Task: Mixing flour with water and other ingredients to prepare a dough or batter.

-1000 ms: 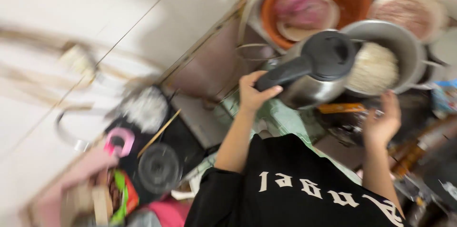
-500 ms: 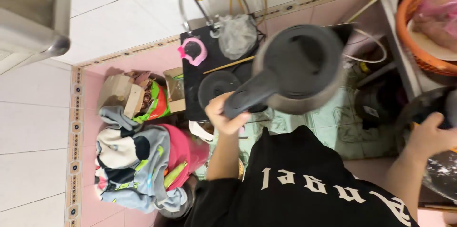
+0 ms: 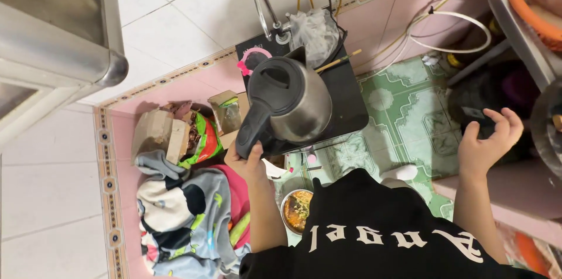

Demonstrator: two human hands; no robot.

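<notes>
Head view: kettle lower and further left than 0.5 s ago, now over black stove. Left hand fist closed round black handle, forearm straight up from below; kettle body sits just above grip, upright. Right hand raised, fingers spread, holding nothing, near shelf.

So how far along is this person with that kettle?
Done so far: the steel kettle is off the floor, lid shut, carried by its black handle in the left hand. In hand: it hangs over the black stove plate by the wall. The right hand is open and holds nothing. Left: the kettle is not yet set down; I cannot tell whether it is filled.
</notes>
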